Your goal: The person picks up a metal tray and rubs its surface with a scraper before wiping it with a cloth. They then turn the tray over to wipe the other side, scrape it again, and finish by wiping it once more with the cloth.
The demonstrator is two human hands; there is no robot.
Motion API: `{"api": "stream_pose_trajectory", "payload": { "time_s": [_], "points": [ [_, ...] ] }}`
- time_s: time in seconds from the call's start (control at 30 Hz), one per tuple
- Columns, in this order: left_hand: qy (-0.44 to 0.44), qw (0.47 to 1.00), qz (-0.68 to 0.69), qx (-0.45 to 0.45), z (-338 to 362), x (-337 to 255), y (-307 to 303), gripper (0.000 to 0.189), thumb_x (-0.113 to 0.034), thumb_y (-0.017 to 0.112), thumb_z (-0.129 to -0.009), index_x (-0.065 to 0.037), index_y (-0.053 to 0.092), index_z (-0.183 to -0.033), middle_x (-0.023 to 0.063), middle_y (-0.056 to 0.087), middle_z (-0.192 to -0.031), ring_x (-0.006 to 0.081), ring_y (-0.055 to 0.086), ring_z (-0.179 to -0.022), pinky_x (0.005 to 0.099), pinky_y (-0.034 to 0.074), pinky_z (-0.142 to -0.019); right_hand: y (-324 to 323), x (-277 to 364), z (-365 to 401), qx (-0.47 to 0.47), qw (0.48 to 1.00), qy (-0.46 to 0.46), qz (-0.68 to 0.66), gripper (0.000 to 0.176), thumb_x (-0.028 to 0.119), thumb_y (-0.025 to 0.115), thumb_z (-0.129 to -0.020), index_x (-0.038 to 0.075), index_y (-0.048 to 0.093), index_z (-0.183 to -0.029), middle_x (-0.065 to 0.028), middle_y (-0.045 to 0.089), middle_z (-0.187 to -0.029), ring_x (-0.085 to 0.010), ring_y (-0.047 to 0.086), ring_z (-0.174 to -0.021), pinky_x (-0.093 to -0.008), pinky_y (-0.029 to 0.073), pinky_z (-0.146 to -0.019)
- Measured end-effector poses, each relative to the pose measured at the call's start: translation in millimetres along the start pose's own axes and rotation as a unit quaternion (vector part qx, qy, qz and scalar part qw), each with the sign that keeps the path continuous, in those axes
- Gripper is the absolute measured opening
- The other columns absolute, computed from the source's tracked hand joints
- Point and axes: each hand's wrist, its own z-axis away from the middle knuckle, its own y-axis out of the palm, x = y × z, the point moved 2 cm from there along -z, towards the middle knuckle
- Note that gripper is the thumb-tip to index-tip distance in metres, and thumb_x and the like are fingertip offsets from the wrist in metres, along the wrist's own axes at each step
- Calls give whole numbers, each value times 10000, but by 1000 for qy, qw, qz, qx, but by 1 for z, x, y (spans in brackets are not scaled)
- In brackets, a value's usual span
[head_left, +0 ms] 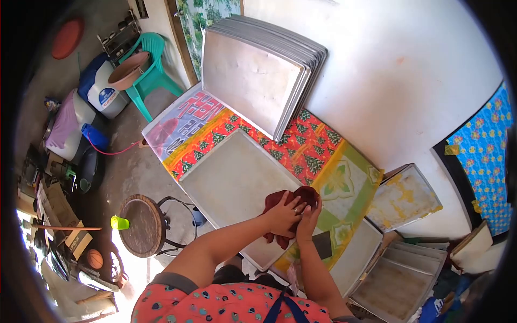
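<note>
A large flat metal baking tray (231, 180) lies on a table covered with a red patterned cloth (301, 142). At the tray's near right corner both of my hands hold a dark red rag (293, 199). My left hand (281, 215) presses on top of the rag. Against the rag's right side, my right hand (308, 218) grips it with bent fingers. The rag bunches up between the two hands and hangs partly below them.
A stack of several metal trays (258, 75) leans against the white wall behind the table. More used trays (401, 199) lie at the right, low by the wall. A round wooden stool (142, 226) stands left of me, with a green cup (119, 222) beside it.
</note>
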Motion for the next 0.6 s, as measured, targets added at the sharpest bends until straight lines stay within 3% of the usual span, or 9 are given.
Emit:
{"api": "stream_pose_trajectory", "payload": {
  "time_s": [0.07,0.17,0.3,0.6],
  "points": [
    [1,1000,15,-2,-5,12,-4,788,-534,615,-711,-81,443,-1333,162,386,-1403,396,313,-1316,696,149,-1010,4,-5,0,-2,998,-30,46,677,387,455,-948,-37,193,-1407,-235,232,-1449,-336,299,-1325,-415,259,-1079],
    [-50,997,0,-59,-11,42,2,732,-509,589,-729,-106,457,-1325,141,416,-1388,394,372,-1279,688,159,-1014,11,4,3,35,963,-76,256,668,421,415,-951,-51,238,-1390,-249,234,-1452,-368,257,-1346,-421,216,-1094],
    [-156,985,-19,-68,3,102,-19,682,-497,556,-753,-142,460,-1328,92,423,-1396,380,372,-1282,687,154,-1017,20,-4,5,80,918,-75,382,625,348,482,-917,-35,285,-1370,-293,212,-1440,-452,239,-1324,-474,233,-1082],
    [-385,917,-78,-72,76,257,-61,678,-514,528,-797,-118,441,-1340,84,373,-1430,371,326,-1304,674,103,-1042,44,7,4,121,826,-51,548,629,334,534,-882,5,312,-1370,-276,270,-1421,-436,237,-1328,-509,206,-1089]
  ]
}}
